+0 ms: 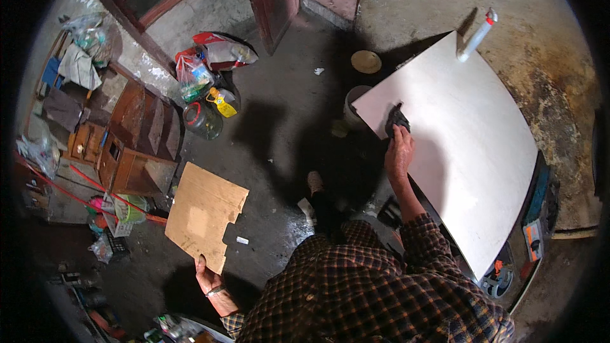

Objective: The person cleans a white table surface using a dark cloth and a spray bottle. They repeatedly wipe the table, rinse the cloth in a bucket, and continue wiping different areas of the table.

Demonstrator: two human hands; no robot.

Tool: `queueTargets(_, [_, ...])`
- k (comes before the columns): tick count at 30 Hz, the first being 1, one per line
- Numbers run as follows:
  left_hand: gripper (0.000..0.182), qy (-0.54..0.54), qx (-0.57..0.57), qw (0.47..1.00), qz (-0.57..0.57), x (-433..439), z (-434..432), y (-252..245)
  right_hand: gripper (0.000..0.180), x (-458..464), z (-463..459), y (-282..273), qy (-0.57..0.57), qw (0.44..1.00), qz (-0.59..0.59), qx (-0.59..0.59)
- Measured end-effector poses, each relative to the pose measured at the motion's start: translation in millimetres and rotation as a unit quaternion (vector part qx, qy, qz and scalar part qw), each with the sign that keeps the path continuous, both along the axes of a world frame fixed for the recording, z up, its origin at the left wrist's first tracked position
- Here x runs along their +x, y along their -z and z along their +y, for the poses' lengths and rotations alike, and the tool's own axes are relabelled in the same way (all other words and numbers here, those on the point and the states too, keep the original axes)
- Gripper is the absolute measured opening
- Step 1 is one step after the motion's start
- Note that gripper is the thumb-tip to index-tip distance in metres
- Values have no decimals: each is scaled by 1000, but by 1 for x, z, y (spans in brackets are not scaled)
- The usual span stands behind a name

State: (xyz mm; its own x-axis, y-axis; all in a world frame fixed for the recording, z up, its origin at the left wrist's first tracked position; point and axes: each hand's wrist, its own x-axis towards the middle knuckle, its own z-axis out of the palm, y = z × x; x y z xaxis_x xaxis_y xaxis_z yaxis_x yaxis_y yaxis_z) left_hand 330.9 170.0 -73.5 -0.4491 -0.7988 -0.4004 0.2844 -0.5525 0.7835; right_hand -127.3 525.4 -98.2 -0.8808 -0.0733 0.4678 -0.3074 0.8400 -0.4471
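My left hand (208, 276) grips the near corner of a thin brown board (198, 216), held out over the floor to my left. One side of that board is notched and ragged, and a paler patch shows near its middle. In my right hand (399, 155) is a bunched dark cloth (396, 119), resting on or just over a large white panel (481, 147). The panel's surface is smooth and pale, with my arm's shadow across it. What supports the panel is mostly hidden beneath it.
A white pipe (475, 39) stands at the panel's far corner. Beyond its left edge are a pale bucket (355, 105) and a round lid-like disc (366, 61). Wooden furniture (143, 138), a large jar (204, 123) and bags (194, 76) line the left wall. An open door (274, 5) stands ahead.
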Motion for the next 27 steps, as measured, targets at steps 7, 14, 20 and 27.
queueTargets(7, [56,64,-42,996,-34,-149,-97,-25,33,-90,-100,-17,-34,993,-96,-59])
queueTargets(14, [38,82,-62,994,-27,-249,-172,-41,31,-179,-138,-14,1,973,-149,-178])
queueTargets(20, [40,137,-49,989,-9,-330,-270,-29,34,-232,-155,25,132,849,-198,-472])
queueTargets(27, [52,275,-35,960,-26,-502,-366,-32,30,-273,-152,83,343,702,-44,-623])
